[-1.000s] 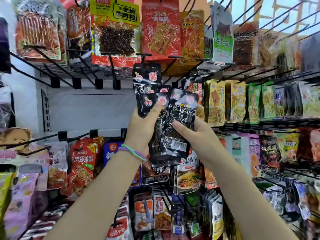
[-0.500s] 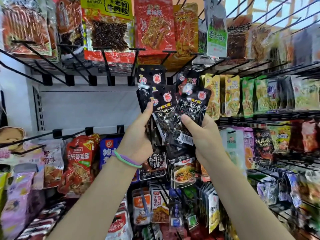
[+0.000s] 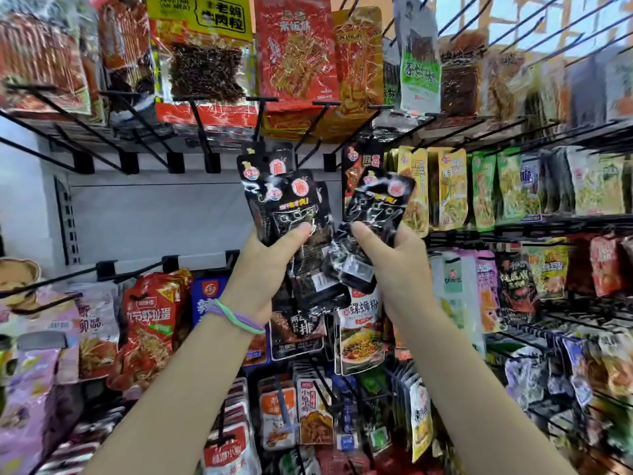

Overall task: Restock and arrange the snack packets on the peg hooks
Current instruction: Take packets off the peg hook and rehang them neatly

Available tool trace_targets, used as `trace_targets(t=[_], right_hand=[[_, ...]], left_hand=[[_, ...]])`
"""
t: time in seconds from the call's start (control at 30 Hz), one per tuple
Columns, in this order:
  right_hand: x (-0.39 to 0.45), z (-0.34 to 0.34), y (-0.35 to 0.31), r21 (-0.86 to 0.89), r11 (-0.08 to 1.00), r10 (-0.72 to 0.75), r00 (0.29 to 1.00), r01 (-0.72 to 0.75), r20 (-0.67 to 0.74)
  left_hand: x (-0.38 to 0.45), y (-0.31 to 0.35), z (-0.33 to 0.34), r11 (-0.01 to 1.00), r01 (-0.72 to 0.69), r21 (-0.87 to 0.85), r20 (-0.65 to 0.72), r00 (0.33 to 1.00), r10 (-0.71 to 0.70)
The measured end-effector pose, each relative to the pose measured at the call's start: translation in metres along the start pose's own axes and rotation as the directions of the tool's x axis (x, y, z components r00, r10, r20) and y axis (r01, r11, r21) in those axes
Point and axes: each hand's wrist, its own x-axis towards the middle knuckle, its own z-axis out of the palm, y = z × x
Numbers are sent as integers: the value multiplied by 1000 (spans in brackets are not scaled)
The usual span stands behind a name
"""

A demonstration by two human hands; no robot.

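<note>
My left hand (image 3: 265,269) grips a fanned bunch of shiny black snack packets (image 3: 287,207) with red and white round badges. Their tops reach up near a black peg hook (image 3: 257,114) of the middle row. My right hand (image 3: 394,262) holds one more black packet (image 3: 376,204), tilted to the right and pulled a little apart from the bunch. Both hands are raised in front of the wall rack. A green and purple band sits on my left wrist.
Several bare peg hooks (image 3: 137,132) jut out at the upper left over a white back panel (image 3: 154,221). Red and orange packets (image 3: 294,49) hang above, yellow and green ones (image 3: 452,186) to the right, red noodle bags (image 3: 150,323) and small packets (image 3: 308,413) below.
My right hand has drawn one black packet away to the right from the bunch in my left hand. Both hands have shifted slightly relative to the rack.
</note>
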Motion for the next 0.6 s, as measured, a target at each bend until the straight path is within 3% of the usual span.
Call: trace_targets(t=[0.13,0.27,0.37,0.43,0.6], right_hand=[[6,-11,-6,-56,997,-57,998,58,12],[-7,8,-14,-173,984,1,963,47,269],[-15,17,-12,-7,995,96,917,-101,386],[-15,12,-12,87,979,137,907,-186,398],[2,4,-9,-24,977,207,933,-210,296]], left_hand=[[5,3,-7,1000,18,-10,-21,1000,-18],[-2,2,6,1000,-17,-16,46,999,17],[-8,6,15,997,-72,-28,43,996,73],[-9,8,18,996,-75,-46,28,997,77],[-4,11,20,997,-76,-25,-15,997,76]])
